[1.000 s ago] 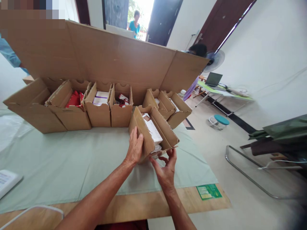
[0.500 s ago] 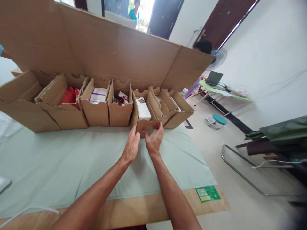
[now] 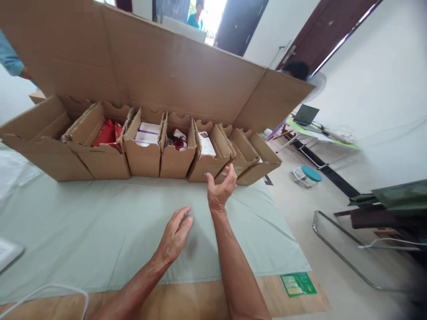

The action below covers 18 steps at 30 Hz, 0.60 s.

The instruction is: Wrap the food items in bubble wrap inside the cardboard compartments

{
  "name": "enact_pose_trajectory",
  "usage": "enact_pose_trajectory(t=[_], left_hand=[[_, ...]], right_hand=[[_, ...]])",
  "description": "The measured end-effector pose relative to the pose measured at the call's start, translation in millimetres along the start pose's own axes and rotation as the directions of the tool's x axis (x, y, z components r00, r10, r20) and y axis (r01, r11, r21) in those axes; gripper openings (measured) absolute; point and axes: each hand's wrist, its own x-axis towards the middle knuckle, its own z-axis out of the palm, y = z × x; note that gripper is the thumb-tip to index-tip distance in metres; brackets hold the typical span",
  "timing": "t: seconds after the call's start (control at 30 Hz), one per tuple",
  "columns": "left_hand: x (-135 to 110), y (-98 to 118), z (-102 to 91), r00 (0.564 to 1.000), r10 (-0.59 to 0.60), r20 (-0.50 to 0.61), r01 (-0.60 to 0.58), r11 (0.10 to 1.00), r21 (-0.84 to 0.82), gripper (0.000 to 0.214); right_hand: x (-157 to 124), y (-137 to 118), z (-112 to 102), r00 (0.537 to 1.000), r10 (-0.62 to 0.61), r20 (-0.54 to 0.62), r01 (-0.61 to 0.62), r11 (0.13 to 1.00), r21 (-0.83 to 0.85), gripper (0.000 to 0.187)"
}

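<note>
Biggest thing in my feed: the tall cardboard flap point(image 3: 160, 66), standing across the upper half of the frame. Below it the pale green cloth point(image 3: 83, 222) covers the table through the middle and lower left, with bare wood edge point(image 3: 187, 295) along the bottom.

The row of small boxes point(image 3: 96, 162) runs left to right across the centre, against the foot of the flap. The white-packet box point(image 3: 203, 168) sits right of centre in that row, touching its neighbours on both sides, top open, with a white packet point(image 3: 207, 144) inside.

My right hand point(image 3: 222, 189) is up at centre frame, just in front of that box, fingers loosely curled and released, grasping nothing. I can't tell if the fingertips touch the cardboard. My left hand point(image 3: 173, 235) is lower, centre bottom, low over the cloth, fingers stretched out and released, nothing in it, well short of the boxes.

Further left in the row: red packets point(image 3: 106, 133) in one box, white and purple packets point(image 3: 147, 132) in the next. Green card point(image 3: 298, 284) at lower right, off the cloth.
</note>
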Motion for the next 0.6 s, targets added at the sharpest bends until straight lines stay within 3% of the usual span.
enact_pose_trajectory(t=[0.07, 0.17, 0.27, 0.37, 0.47, 0.6], left_hand=[[-3.6, -2.3, -7.4, 0.999, 0.005, -0.036, -0.005, 1.0, 0.003, 0.045], [-7.8, -3.0, -16.5, 0.996, 0.009, -0.087, -0.009, 1.0, 0.005, 0.042], [-10.7, -0.6, -26.9, 0.991, 0.019, -0.136, -0.019, 1.0, 0.001, 0.04], [-13.5, 0.6, -40.2, 0.976, 0.027, -0.215, -0.032, 0.999, -0.021, 0.04], [-15.7, -2.1, -54.1, 0.944, 0.009, -0.33, -0.032, 0.997, -0.064, 0.045], [-15.6, -6.6, -70.4, 0.901, -0.007, -0.433, -0.048, 0.992, -0.116, 0.051]], right_hand=[[6.6, -27.8, -5.5, 0.984, -0.153, 0.091, 0.146, 0.986, 0.078, 0.053], [24.6, -74.3, 4.6, 0.878, -0.343, 0.335, 0.327, 0.939, 0.105, 0.045], [40.9, -102.8, 23.3, 0.761, -0.346, 0.548, 0.408, 0.913, 0.009, 0.034], [39.9, -108.3, 23.4, 0.746, -0.303, 0.593, 0.416, 0.907, -0.059, 0.023], [17.8, -101.1, -12.9, 0.761, -0.36, 0.54, 0.43, 0.903, -0.003, 0.023], [-23.1, -79.5, -104.5, 0.741, -0.477, 0.472, 0.438, 0.877, 0.199, 0.022]])
